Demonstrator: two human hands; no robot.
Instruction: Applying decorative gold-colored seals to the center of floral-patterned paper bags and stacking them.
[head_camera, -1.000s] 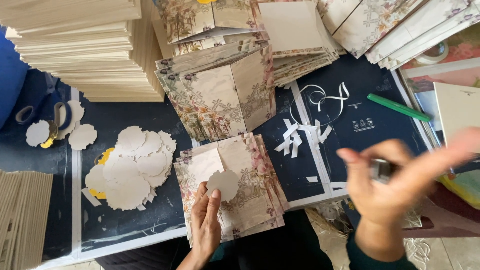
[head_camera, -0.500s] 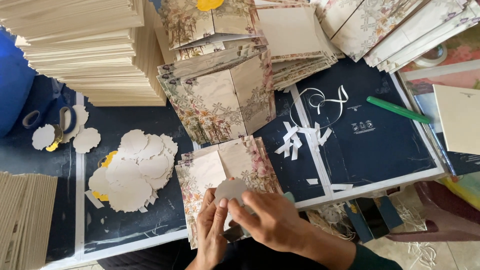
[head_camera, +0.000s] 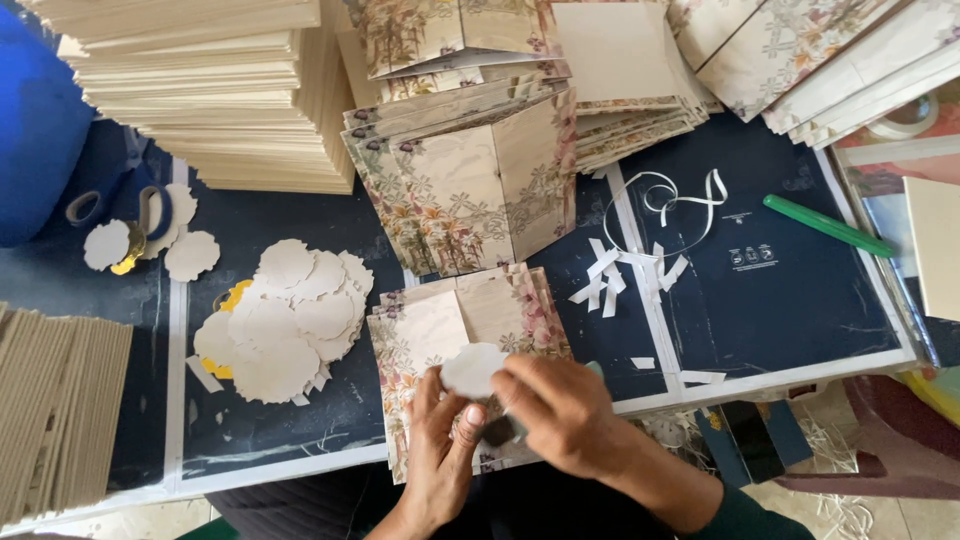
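Note:
A small white scalloped paper disc (head_camera: 472, 368) is held between both hands over a floral folded card (head_camera: 470, 330) that tops a short stack at the table's near edge. My left hand (head_camera: 440, 450) pinches the disc from below with the thumb up. My right hand (head_camera: 555, 415) closes over its right side, with a small dark object (head_camera: 497, 431) tucked under the fingers. A heap of similar scalloped discs (head_camera: 290, 320) lies to the left of the card stack.
Tall stacks of cream card (head_camera: 200, 90) rise at the back left. Floral cards (head_camera: 470, 180) are piled behind the working stack. White tape strips (head_camera: 625, 270), a green pen (head_camera: 825, 225), scissors (head_camera: 140, 210) and a brown board stack (head_camera: 50, 410) lie about.
My right hand has come in from the right side to the card and joined my left hand on the disc, which now sits slightly higher.

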